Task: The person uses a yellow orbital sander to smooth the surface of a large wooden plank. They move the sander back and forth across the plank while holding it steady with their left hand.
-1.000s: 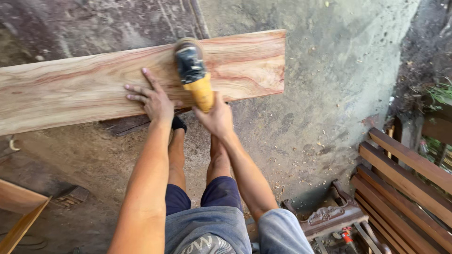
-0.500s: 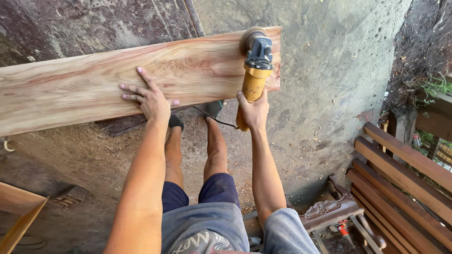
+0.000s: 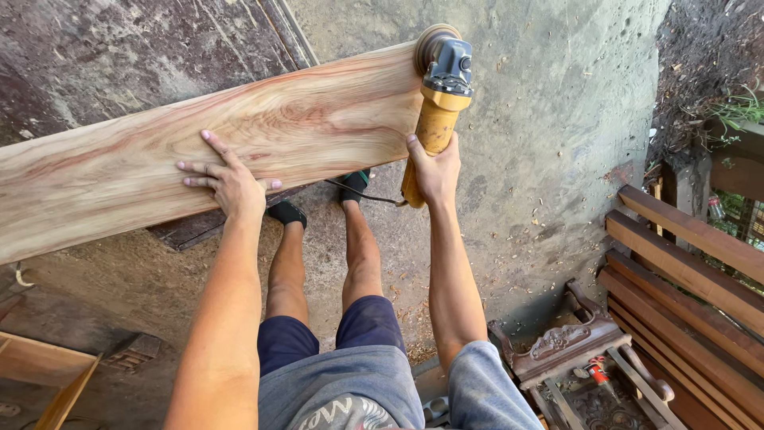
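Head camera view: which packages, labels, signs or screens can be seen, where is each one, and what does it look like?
No packages, signs or screens are visible.
Shirt print: pale lettering on the grey shirt, bottom edge, cut off.
Angle grinder: yellow handle and grey head at the wooden plank's right end, held by the right hand; no label discernible.
Left hand: flat on the plank.

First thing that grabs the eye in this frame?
The long wooden plank with reddish grain, running across the upper left. The right hand grips a yellow angle grinder with its disc at the plank's right end, while the left hand lies flat on the plank's middle. A slatted wooden bench stands at right.
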